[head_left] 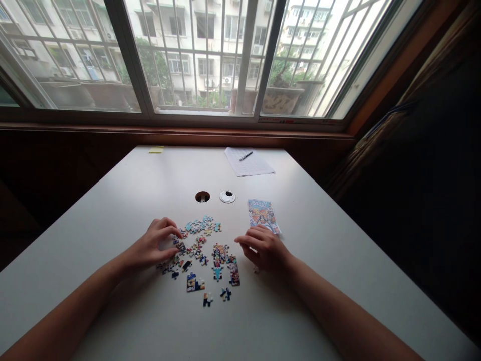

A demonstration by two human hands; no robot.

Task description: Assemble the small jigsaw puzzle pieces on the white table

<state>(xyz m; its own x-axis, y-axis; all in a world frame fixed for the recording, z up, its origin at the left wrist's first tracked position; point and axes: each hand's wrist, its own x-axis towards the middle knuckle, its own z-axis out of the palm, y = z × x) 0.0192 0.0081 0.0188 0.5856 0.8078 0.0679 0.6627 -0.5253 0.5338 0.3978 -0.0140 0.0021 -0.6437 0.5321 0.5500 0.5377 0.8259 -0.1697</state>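
Observation:
My left hand [160, 243] hovers at the left side of a heap of loose jigsaw pieces [195, 225], thumb and forefinger spread apart with nothing visible between them. To the right of the pieces is my right hand [265, 245], its fingers loosely bent, a gap showing between forefinger and thumb; I see nothing held in it. Between the hands lies a joined section of the puzzle [235, 273], L-shaped along its right and upper edges. Nearer to me are a small joined group [193, 283] and a few loose pieces [208, 300]. Part of the heap is hidden under my left hand.
Just beyond my right hand lies a colourful picture sheet [261, 213]. The white table [112, 200] has a cable hole [203, 197] and a round cover [227, 196]. Paper [259, 168] with a pen [246, 156] and yellow notes [156, 150] lie at the far edge, below the window.

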